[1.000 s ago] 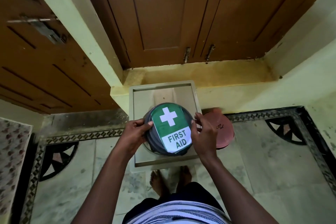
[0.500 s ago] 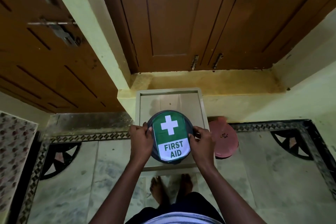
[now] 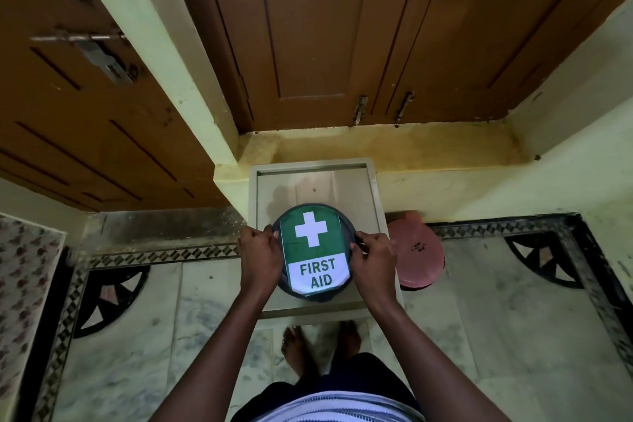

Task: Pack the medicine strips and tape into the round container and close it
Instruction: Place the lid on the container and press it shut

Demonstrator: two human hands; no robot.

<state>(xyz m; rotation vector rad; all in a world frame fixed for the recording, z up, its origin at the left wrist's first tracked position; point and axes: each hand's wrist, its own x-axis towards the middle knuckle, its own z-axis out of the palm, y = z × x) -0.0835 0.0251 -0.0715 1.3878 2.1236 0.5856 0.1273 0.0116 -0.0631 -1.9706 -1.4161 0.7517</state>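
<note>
The round dark grey container (image 3: 313, 252), its lid bearing a green and white label with a cross and the words FIRST AID, sat on the pale square tabletop (image 3: 373, 202) set against a yellow ledge. The left hand (image 3: 259, 259) gripped its left rim and the right hand (image 3: 373, 262) its right rim, fingers curled closed on the edge. The lid seemed seated, though the seam was hard to see. A round pink lid (image 3: 419, 257) lay just beside the tabletop on the marble floor (image 3: 479, 336).
</note>
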